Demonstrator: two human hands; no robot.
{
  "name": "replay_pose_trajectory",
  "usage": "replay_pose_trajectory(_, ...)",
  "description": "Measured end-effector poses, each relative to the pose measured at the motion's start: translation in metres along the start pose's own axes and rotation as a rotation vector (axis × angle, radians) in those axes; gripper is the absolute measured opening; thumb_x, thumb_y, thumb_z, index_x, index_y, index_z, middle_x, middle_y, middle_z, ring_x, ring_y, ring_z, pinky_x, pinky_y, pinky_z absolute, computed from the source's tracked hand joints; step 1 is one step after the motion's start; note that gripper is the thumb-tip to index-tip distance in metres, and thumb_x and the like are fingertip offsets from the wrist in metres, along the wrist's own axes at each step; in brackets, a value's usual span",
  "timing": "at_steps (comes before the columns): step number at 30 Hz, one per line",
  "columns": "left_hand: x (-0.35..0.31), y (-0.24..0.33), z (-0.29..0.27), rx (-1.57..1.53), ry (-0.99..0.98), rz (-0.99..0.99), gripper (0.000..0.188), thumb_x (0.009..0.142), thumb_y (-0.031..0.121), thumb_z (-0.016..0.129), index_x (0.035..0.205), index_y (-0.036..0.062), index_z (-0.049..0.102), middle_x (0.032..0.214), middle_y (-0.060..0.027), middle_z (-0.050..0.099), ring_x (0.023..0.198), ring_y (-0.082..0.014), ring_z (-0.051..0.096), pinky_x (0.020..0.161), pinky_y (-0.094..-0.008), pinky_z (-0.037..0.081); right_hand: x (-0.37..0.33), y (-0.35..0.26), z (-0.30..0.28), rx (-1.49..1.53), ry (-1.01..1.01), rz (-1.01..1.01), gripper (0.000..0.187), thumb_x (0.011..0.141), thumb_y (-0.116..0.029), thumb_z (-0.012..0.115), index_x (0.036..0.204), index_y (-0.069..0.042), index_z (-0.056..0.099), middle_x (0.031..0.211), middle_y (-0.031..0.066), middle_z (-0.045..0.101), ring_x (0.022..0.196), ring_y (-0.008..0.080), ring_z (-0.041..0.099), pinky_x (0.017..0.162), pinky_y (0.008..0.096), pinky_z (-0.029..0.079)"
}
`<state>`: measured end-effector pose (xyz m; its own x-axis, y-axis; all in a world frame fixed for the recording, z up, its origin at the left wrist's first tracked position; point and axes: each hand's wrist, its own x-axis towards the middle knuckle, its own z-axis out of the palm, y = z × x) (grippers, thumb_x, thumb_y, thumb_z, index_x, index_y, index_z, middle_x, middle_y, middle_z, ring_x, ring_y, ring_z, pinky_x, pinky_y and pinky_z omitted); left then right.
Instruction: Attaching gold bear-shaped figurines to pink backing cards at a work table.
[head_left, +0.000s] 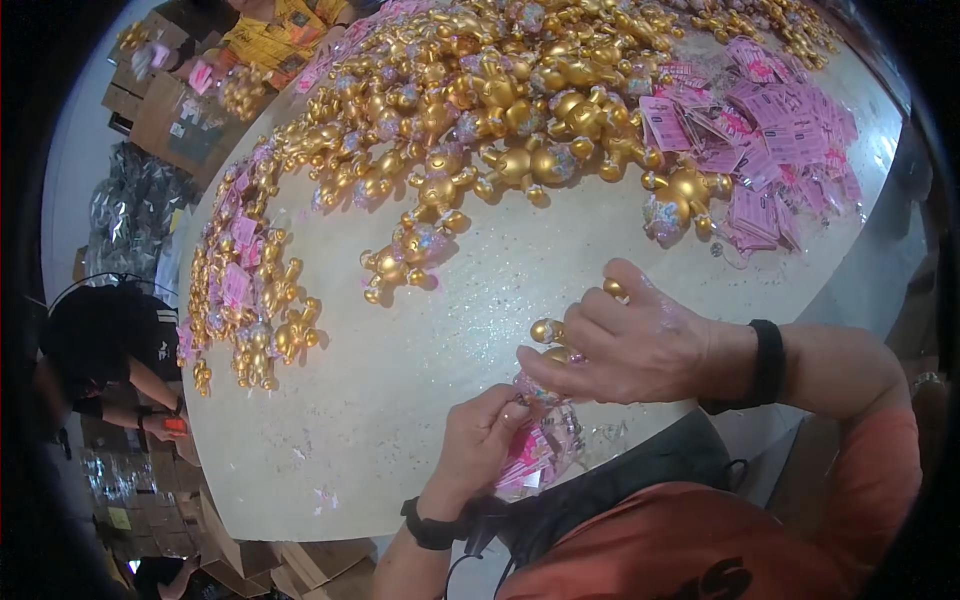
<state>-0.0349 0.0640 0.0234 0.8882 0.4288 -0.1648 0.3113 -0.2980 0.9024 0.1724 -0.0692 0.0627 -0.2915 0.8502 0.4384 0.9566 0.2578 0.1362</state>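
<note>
My right hand (pixel 625 345) is closed around a gold figurine (pixel 547 330) near the table's front edge, its rounded parts showing between my fingers. Just left of it, my left hand (pixel 485 435) pinches at the figurine's glittery lower end, where the two hands meet. Pink printed cards (pixel 530 458) lie beneath and beside my left hand, partly hidden by it. What exactly the left fingertips grip there is too small to make out. Each wrist wears a black band.
A large heap of gold figurines (pixel 500 90) covers the far side of the pale table (pixel 400 430). Pink cards (pixel 770 130) pile up at the far right. More figurines (pixel 250 300) lie at the left edge. Other people work at the far left; cardboard boxes (pixel 190 130) stand behind.
</note>
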Motion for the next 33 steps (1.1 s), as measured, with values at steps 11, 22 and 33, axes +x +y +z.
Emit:
replay_pose_trajectory(11, 0.002, -0.004, 0.0, 0.141, -0.02, 0.018, 0.048, 0.094, 0.047, 0.051, 0.095, 0.0009, 0.065, 0.068, -0.0048, 0.063, 0.063, -0.0102, 0.056, 0.058, -0.0265, 0.045, 0.002, 0.0, 0.003, -0.061, 0.001, -0.059, 0.032, 0.085, -0.026, 0.054, 0.115, -0.016, 0.056, 0.084, -0.0015, 0.054, 0.074, 0.0139, 0.052, 0.069, 0.0375, 0.039)
replay_pose_trajectory(22, 0.002, 0.005, 0.008, 0.346, 0.068, 0.127, 0.04, 0.095, 0.039, 0.052, 0.085, 0.0017, 0.06, 0.062, -0.0125, 0.058, 0.054, -0.0253, 0.057, 0.052, -0.0325, 0.044, 0.001, -0.001, 0.005, 0.061, -0.06, 0.009, 0.032, 0.083, -0.025, 0.056, 0.114, -0.014, 0.057, 0.078, -0.0008, 0.053, 0.071, 0.0148, 0.052, 0.065, 0.0358, 0.039)
replay_pose_trajectory(33, 0.006, 0.009, 0.006, 0.361, 0.032, 0.141, 0.022, 0.09, 0.024, 0.059, 0.079, 0.0059, 0.056, 0.061, -0.0144, 0.055, 0.055, -0.0348, 0.057, 0.049, -0.0421, 0.043, 0.001, -0.003, 0.01, 0.005, 0.008, -0.011, 0.031, 0.082, -0.024, 0.056, 0.111, -0.012, 0.058, 0.073, -0.0008, 0.051, 0.067, 0.0158, 0.051, 0.062, 0.0365, 0.037)
